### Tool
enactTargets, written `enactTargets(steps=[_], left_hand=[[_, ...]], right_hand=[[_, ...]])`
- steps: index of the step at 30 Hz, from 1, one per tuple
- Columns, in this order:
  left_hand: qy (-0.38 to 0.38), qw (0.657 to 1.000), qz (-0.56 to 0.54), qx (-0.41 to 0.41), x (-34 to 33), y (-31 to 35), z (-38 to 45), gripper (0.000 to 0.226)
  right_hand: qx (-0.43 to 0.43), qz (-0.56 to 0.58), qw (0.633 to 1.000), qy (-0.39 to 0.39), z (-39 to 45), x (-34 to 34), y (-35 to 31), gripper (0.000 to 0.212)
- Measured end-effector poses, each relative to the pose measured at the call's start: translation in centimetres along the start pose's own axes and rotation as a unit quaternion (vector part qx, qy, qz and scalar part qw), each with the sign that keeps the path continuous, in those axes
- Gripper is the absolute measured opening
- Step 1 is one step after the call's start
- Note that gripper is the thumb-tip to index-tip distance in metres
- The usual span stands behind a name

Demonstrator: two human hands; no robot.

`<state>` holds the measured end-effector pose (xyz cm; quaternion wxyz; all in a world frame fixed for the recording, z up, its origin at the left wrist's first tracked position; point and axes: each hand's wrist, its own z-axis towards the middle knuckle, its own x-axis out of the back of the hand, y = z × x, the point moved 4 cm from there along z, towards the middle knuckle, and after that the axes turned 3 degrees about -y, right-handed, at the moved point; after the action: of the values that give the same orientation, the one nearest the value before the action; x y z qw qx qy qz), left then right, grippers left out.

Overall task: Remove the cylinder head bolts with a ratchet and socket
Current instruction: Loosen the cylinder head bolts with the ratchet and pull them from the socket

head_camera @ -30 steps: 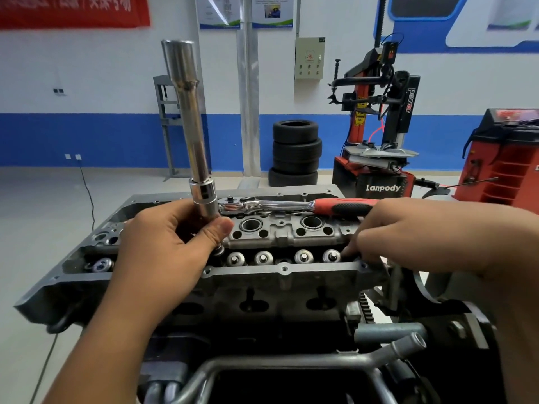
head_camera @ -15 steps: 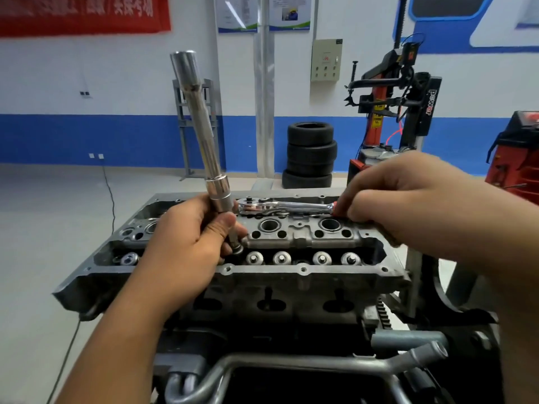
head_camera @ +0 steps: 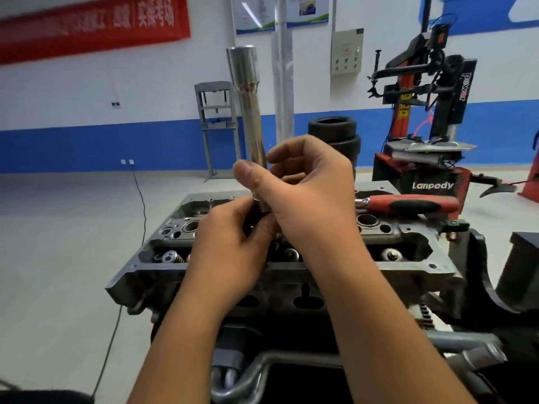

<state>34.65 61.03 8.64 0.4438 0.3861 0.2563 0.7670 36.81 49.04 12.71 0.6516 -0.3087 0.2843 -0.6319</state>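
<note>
Chrome extension bar [head_camera: 251,118] stands upright over the cylinder head [head_camera: 402,233]; left hand [head_camera: 230,246] grips its base, right hand [head_camera: 303,188] pinches it to steady it. Ratchet [head_camera: 408,203] lies unused on the head; bolts hidden.

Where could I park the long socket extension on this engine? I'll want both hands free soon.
The top deck of the cylinder head shows a bare strip on the right, between the ratchet and the valve springs. The left end near the open bore is also uncovered. The middle is crowded: left hand and right hand both grip the extension there.
</note>
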Motion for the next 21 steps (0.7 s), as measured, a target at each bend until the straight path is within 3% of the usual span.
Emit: enactTargets(steps=[4,9,13,16,18,21], left_hand=[[-0.066,0.997,-0.043,0.0,0.3,-0.1,-0.2,0.02],[0.039,0.999,0.011,0.004,0.2,-0.6,0.1,0.013],[0.087,0.996,0.031,0.007,0.4,-0.2,-0.1,0.022],[0.033,0.999,-0.007,-0.003,0.3,-0.1,0.0,0.013],[-0.006,0.999,-0.037,0.009,0.3,-0.1,0.1,0.024],[0.043,0.999,-0.011,0.015,0.5,-0.4,0.1,0.021]], right_hand=[[0.014,0.023,0.999,-0.018,0.3,-1.0,0.6,0.014],[-0.062,0.112,0.99,-0.058,0.4,-1.9,2.1,0.015],[-0.075,0.134,0.987,-0.055,0.4,-1.9,2.7,0.018],[-0.056,0.103,0.992,-0.054,0.5,-1.8,2.5,0.015],[-0.052,0.095,0.992,-0.058,0.6,-1.9,2.6,0.02],[-0.063,0.117,0.988,-0.078,0.5,-2.3,2.9,0.024]])
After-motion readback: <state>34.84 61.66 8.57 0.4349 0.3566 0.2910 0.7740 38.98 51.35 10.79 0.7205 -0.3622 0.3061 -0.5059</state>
